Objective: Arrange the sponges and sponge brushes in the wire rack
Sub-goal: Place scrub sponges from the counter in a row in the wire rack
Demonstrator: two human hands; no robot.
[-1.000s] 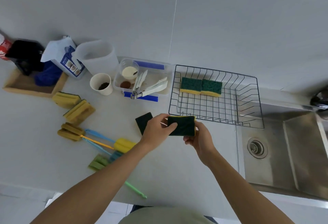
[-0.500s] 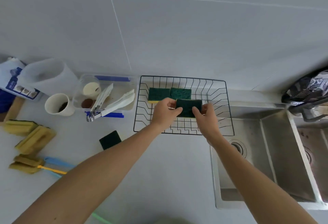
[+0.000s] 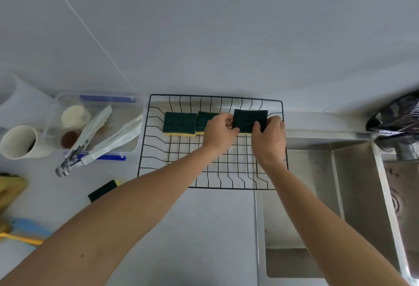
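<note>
A black wire rack [image 3: 145, 147] stands on the counter against the wall. Two green-topped yellow sponges lie side by side at its back: one sponge [image 3: 179, 123] at the left, the second sponge [image 3: 204, 120] half hidden by my left hand [image 3: 219, 132]. A third green sponge [image 3: 249, 119] sits at the rack's back right, pinched between my left hand and my right hand [image 3: 268, 140]. Another green sponge [image 3: 103, 190] lies on the counter left of the rack. Yellow sponge brushes [image 3: 11, 187] and blue and yellow brush handles [image 3: 25, 233] show at the left edge.
A clear plastic tray [image 3: 133, 113] with small cups and white tongs [image 3: 99, 142] stands left of the rack, beside a white cup [image 3: 17, 142]. A steel sink [image 3: 353, 195] with a tap [image 3: 401, 142] borders the rack on the right.
Both hands have carried the third sponge from the rack's middle to its back right, in line with the other two. The view has drifted right and closer.
</note>
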